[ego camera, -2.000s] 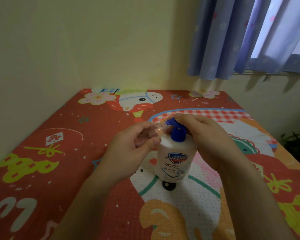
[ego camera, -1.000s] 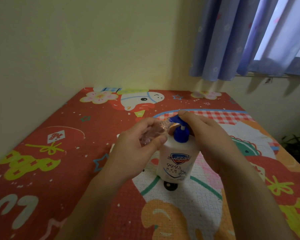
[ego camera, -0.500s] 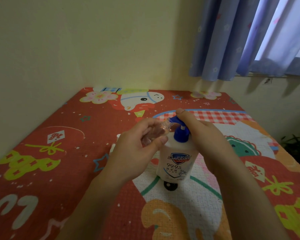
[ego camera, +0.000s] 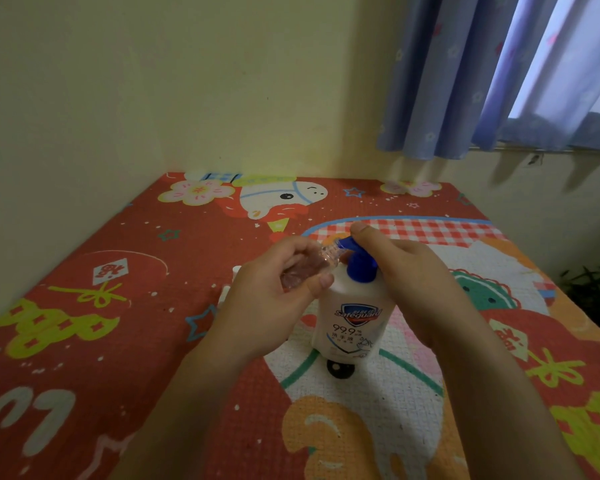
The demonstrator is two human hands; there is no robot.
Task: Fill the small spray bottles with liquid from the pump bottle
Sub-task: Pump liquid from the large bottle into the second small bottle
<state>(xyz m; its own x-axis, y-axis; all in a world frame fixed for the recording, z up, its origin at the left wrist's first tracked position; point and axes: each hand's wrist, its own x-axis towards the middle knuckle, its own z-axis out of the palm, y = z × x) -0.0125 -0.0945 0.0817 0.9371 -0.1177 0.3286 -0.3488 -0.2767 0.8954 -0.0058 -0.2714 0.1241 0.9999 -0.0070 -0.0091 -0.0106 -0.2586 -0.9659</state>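
A white pump bottle (ego camera: pixel 352 317) with a blue pump head (ego camera: pixel 359 263) stands upright on the mat in the middle of the head view. My left hand (ego camera: pixel 274 299) grips a small clear spray bottle (ego camera: pixel 309 265), tilted with its open neck against the blue spout. My right hand (ego camera: pixel 406 278) lies over the pump head, its fingers pressing on top. Behind my left hand, small white parts (ego camera: pixel 231 282) peek out on the mat, mostly hidden.
A colourful red cartoon mat (ego camera: pixel 118 323) covers the surface. A yellow wall (ego camera: pixel 153 98) borders its left and far sides. Blue curtains (ego camera: pixel 482 74) hang at the upper right. A dark plant (ego camera: pixel 593 292) stands at the right edge.
My right hand's fingers have risen and fallen slightly with the blue pump head. My left hand keeps the small bottle at the spout. The pump bottle has not shifted.
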